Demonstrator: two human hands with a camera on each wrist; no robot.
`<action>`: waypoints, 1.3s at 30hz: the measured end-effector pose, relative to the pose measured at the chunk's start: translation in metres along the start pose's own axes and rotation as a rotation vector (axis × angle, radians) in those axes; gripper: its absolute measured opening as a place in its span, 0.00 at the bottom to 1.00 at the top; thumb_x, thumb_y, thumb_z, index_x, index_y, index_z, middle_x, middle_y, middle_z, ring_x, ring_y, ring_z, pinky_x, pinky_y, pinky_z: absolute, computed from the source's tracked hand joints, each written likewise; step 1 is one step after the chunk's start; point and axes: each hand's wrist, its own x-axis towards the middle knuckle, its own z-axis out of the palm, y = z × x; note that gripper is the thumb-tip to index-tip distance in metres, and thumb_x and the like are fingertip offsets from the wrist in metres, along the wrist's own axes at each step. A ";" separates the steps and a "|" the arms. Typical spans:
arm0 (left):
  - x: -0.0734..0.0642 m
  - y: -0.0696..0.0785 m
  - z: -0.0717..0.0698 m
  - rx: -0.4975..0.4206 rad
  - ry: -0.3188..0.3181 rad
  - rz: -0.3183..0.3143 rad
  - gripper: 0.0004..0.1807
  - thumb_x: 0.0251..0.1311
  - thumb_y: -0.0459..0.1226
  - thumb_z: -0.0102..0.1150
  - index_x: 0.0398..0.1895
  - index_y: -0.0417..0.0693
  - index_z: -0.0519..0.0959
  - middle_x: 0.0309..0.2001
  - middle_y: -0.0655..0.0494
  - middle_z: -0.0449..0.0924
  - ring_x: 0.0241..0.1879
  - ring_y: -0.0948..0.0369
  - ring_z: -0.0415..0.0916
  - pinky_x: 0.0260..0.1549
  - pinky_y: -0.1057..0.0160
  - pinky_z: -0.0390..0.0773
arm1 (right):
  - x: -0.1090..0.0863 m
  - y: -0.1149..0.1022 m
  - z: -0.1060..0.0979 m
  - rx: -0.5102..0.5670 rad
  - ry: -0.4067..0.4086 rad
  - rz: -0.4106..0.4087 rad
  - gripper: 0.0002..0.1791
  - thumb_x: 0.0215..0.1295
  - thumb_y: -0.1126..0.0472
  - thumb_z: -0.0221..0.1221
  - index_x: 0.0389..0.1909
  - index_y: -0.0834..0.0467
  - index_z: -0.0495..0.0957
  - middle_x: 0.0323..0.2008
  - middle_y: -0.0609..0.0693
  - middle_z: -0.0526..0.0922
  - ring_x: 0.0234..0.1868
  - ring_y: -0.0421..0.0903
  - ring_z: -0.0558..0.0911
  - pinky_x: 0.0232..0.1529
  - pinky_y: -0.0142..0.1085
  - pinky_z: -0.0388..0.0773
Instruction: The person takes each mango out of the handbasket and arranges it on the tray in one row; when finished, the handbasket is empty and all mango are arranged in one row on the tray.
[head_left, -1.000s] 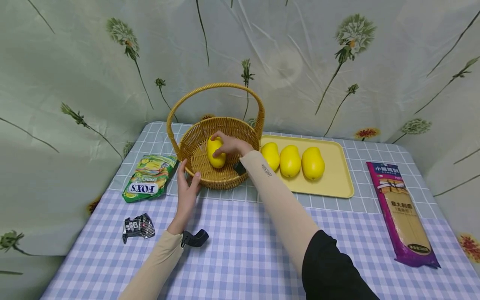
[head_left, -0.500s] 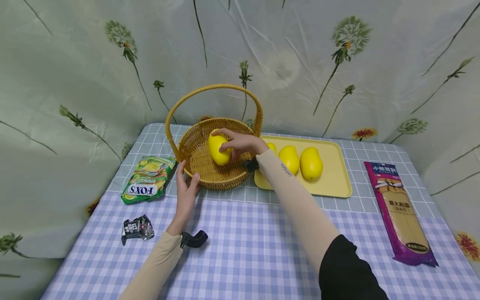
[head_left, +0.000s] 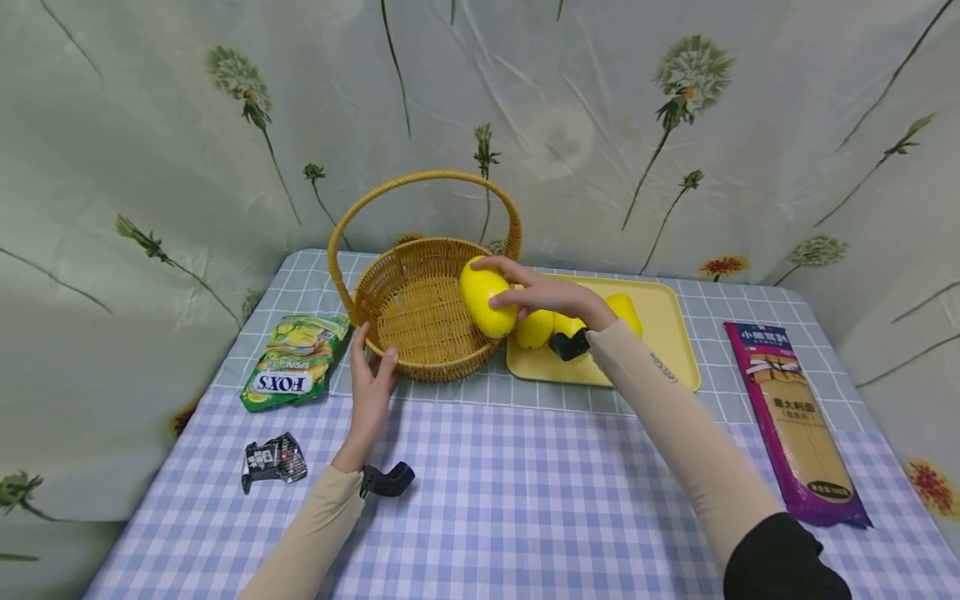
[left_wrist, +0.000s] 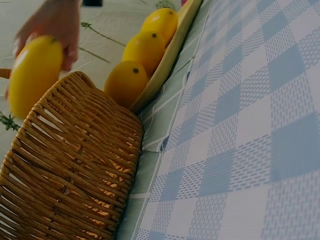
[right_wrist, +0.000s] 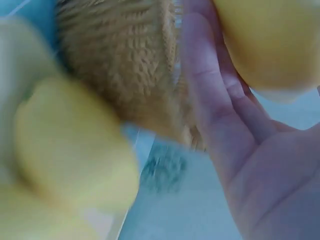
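Note:
In the head view, my right hand [head_left: 551, 296] grips a yellow mango [head_left: 483, 300] above the right rim of a wicker basket [head_left: 442, 367]. The same mango [left_wrist: 35, 77] hangs tilted over the rim in the left wrist view. Nothing lies on the woven basket floor. My left hand [head_left: 369, 392] touches the basket's front left side with fingers and thumb spread. Right of the basket, a pale yellow tray [head_left: 667, 333] bears three more mangoes [left_wrist: 145, 51] in a row, partly hidden behind my right hand and wrist in the head view.
A green FOX'S pouch [head_left: 296, 360] lies left of the basket. Nearer the front left is a crumpled black wrapper [head_left: 273, 462]. A purple pack of spaghetti [head_left: 795, 425] lies at the right. The basket's tall handle [head_left: 423, 177] arches over it, near the floral backdrop [head_left: 570, 100].
My right hand has lifted the mango from inside the basket and carried it rightward to above the right rim. My left hand has stayed at the basket's side.

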 end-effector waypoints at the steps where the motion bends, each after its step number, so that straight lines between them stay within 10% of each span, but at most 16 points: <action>1: 0.000 0.000 0.000 -0.002 0.002 0.000 0.34 0.73 0.37 0.44 0.76 0.52 0.44 0.75 0.51 0.33 0.66 0.45 0.56 0.57 0.42 0.66 | -0.008 0.003 -0.003 -0.008 0.008 0.008 0.33 0.70 0.53 0.55 0.72 0.41 0.52 0.70 0.49 0.49 0.50 0.55 0.69 0.40 0.49 0.73; 7: -0.001 -0.001 -0.002 -0.013 0.008 -0.008 0.34 0.73 0.38 0.45 0.76 0.53 0.44 0.75 0.51 0.33 0.66 0.46 0.56 0.56 0.42 0.66 | -0.058 0.023 -0.022 -0.037 0.114 0.082 0.34 0.70 0.51 0.53 0.73 0.41 0.51 0.74 0.46 0.40 0.72 0.58 0.43 0.50 0.53 0.72; 21: 0.000 -0.003 -0.002 -0.038 0.007 0.008 0.34 0.73 0.37 0.44 0.76 0.51 0.43 0.74 0.45 0.38 0.67 0.44 0.55 0.57 0.42 0.65 | -0.162 0.073 -0.059 0.070 0.412 0.226 0.36 0.75 0.51 0.46 0.76 0.42 0.39 0.73 0.59 0.41 0.61 0.59 0.62 0.56 0.49 0.68; 29: -0.001 -0.003 -0.001 -0.003 0.011 0.007 0.33 0.73 0.35 0.44 0.76 0.50 0.43 0.73 0.45 0.37 0.66 0.44 0.56 0.56 0.42 0.67 | -0.188 0.107 -0.062 0.144 0.503 0.349 0.37 0.72 0.58 0.46 0.76 0.47 0.38 0.73 0.61 0.32 0.64 0.68 0.54 0.62 0.64 0.53; 39: 0.000 -0.002 0.001 -0.004 0.005 0.007 0.34 0.73 0.37 0.44 0.76 0.51 0.43 0.74 0.47 0.36 0.67 0.44 0.54 0.56 0.42 0.67 | -0.193 0.129 -0.052 0.058 0.517 0.379 0.39 0.71 0.49 0.52 0.74 0.52 0.41 0.71 0.67 0.39 0.62 0.68 0.55 0.58 0.60 0.62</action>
